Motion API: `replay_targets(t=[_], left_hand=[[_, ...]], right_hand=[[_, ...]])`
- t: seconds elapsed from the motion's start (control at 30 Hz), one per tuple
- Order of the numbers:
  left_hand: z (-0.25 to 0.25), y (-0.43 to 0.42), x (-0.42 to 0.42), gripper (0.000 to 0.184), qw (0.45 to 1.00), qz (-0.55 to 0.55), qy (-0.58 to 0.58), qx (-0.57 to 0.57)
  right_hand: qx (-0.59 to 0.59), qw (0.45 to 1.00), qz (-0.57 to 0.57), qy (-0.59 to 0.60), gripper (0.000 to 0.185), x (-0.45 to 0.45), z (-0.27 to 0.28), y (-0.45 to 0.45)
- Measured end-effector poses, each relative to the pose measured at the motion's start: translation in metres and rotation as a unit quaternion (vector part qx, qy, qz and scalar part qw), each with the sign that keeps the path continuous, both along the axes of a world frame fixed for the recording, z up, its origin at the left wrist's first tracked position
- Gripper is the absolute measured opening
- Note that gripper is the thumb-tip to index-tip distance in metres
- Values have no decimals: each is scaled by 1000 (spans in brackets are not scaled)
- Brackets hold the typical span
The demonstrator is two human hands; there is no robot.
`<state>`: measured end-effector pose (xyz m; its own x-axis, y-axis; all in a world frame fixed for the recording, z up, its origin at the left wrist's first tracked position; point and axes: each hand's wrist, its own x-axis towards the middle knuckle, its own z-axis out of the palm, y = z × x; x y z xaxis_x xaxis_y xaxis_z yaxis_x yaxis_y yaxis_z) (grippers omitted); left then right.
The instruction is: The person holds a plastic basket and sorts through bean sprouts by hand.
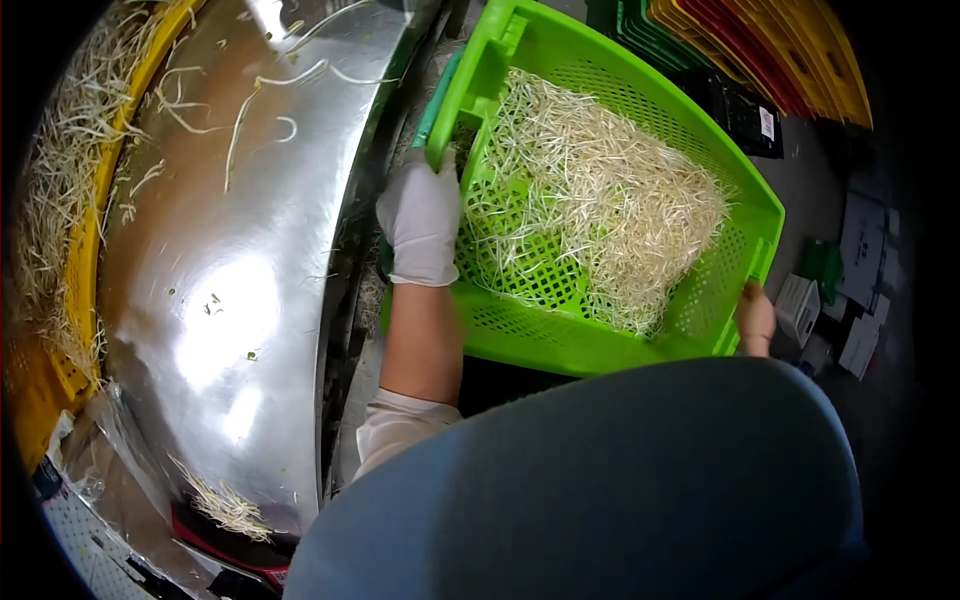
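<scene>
A bright green plastic crate (615, 350) with perforated walls and floor is tilted in front of me. Bean sprouts (625, 200) are heaped inside, mostly toward its far and right side, and part of the lattice floor shows through. My left hand (420, 222), in a white glove, is closed around the crate's left end at the handle; its fingertips are partly hidden. At the opposite end, my right hand (757, 320) grips the crate's rim, with most of its fingers out of sight behind the wall.
To the left runs a shiny metal table (250, 200) with stray sprouts scattered over it. A yellow crate (95, 230) full of sprouts stands at its far left. Stacked yellow and red crates (770, 50) are at the upper right, with white boxes (862, 345) on the floor below.
</scene>
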<state>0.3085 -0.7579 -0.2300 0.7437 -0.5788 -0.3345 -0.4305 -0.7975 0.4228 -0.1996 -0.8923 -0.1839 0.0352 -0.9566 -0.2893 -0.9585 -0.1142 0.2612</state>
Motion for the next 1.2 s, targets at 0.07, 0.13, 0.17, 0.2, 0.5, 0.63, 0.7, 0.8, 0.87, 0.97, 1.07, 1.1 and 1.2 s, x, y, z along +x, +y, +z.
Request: replay_targets(t=[0.07, 0.13, 0.17, 0.2, 0.5, 0.63, 0.7, 0.8, 0.87, 0.97, 1.07, 1.1, 1.2], left_hand=[[1, -1, 3, 32, 999, 12, 34, -40], [15, -10, 9, 36, 999, -26, 41, -17], [14, -18, 10, 39, 998, -10, 48, -42], [11, -24, 10, 41, 996, 5, 56, -64], [-5, -40, 14, 36, 998, -3, 38, -55], [1, -39, 11, 36, 999, -5, 38, -37], [3, -38, 11, 36, 998, -4, 56, -32], [1, -36, 11, 36, 999, -24, 19, -35], [3, -37, 10, 36, 999, -19, 20, -30], [5, -37, 10, 37, 999, -14, 33, -38], [5, -37, 11, 38, 999, -18, 31, -32], [6, -37, 11, 38, 999, -19, 32, -31], [7, -38, 11, 38, 999, -10, 40, -17]], right_hand=[[-24, 962, 57, -265, 17, 108, -32, 17], [38, 926, 16, -375, 30, 187, -65, 13], [37, 911, 91, -400, 40, 203, -91, 8], [33, 926, 125, -354, 47, 226, -104, 6], [92, 883, 134, -441, 23, 261, -99, 43], [143, 914, 205, -321, 6, 215, -117, 83], [123, 917, 211, -315, 6, 209, -129, 103], [90, 931, 197, -293, 7, 212, -140, 106], [85, 940, 200, -264, 7, 214, -143, 104], [78, 936, 216, -268, 8, 214, -150, 102], [22, 907, 276, -317, 7, 215, -151, 103], [6, 905, 297, -304, 7, 216, -152, 104], [-23, 896, 340, -284, 7, 217, -154, 101]])
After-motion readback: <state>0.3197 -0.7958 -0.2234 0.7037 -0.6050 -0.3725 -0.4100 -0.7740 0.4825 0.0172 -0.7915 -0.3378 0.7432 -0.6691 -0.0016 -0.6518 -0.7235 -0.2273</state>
